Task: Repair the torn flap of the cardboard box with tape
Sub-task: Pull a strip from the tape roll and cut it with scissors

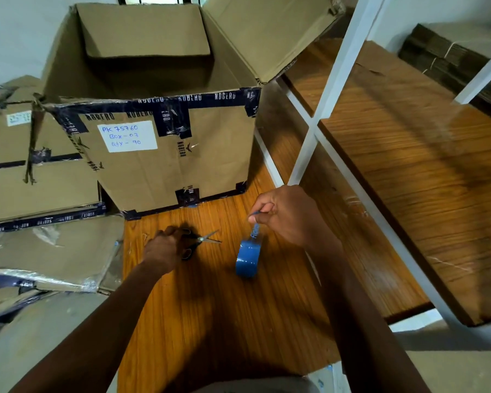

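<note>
A large open cardboard box [165, 154] with dark printed tape along its rim stands at the far end of the wooden table [210, 307]; its right flap [267, 32] is folded outward and up. A blue tape roll [247, 258] hangs by its free strip just above the table. My right hand [287, 215] pinches the end of that strip, pulled out a short way above the roll. My left hand [165, 246] rests on the black handles of a pair of scissors [201, 241] lying on the table, fingers curled over them.
Stacked taped cartons [37, 177] and a flattened one wrapped in plastic [54, 253] crowd the left. A white metal rack frame [323, 120] with wooden shelves [408, 154] stands at the right. Folded cardboard [451, 52] lies on the far right shelf.
</note>
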### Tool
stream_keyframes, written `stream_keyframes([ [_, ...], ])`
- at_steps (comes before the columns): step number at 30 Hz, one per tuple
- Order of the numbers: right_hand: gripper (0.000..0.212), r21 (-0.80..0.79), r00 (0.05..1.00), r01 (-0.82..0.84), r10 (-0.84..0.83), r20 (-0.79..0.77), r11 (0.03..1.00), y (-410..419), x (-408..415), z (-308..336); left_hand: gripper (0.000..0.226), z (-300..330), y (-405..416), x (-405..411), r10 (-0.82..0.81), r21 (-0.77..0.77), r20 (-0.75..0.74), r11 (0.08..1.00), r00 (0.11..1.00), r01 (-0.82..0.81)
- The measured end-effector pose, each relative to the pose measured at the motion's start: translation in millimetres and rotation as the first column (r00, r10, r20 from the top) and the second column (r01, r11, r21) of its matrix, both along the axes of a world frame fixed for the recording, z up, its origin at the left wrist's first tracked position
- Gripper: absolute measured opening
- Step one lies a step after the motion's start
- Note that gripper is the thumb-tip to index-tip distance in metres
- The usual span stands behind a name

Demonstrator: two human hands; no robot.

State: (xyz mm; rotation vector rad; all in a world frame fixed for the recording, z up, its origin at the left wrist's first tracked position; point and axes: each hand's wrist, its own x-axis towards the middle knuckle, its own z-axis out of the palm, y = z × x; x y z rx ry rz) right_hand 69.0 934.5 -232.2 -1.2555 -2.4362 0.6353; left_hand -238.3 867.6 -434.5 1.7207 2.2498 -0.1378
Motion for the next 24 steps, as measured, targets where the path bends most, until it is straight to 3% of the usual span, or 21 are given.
stream_keyframes([
  [6, 0.014, -0.012, 1.000, -0.025, 0.025, -0.007, 1.000, 1.6, -2.8, -2.4, 0.059, 7.0, 5.1, 7.5, 0.017, -0.050, -0.069, 0.999, 0.997, -0.020],
  [9, 0.013, -0.013, 0.999, -0.028, 0.028, -0.014, 1.000, 1.3, -3.7, -2.2, 0.037, 9.7, 8.2, 14.1, 0.049, -0.070, -0.102, 0.996, 0.994, -0.056],
  [12, 0.014, -0.011, 0.999, -0.037, 0.037, -0.012, 0.999, 1.0, -1.1, -3.1, 0.023, 14.1, 8.9, 19.9, -0.022, -0.114, -0.135, 0.993, 0.991, 0.006],
  [17, 0.014, -0.021, 0.999, -0.037, 0.037, -0.016, 0.999, 1.8, 3.9, -6.3, 0.040, 18.1, 9.2, 11.0, -0.055, -0.120, -0.079, 0.992, 0.995, 0.045],
  [21, 0.012, -0.036, 0.999, -0.031, 0.029, -0.039, 0.999, -1.4, 4.0, -6.9, 0.060, 28.8, 7.6, -1.0, -0.041, -0.180, -0.130, 0.984, 0.991, 0.017],
  [24, 0.011, -0.039, 0.998, -0.027, 0.025, -0.054, 0.999, -3.0, 3.8, -7.8, 0.051, 35.5, 5.4, -5.8, -0.078, -0.163, -0.207, 0.986, 0.975, 0.044],
])
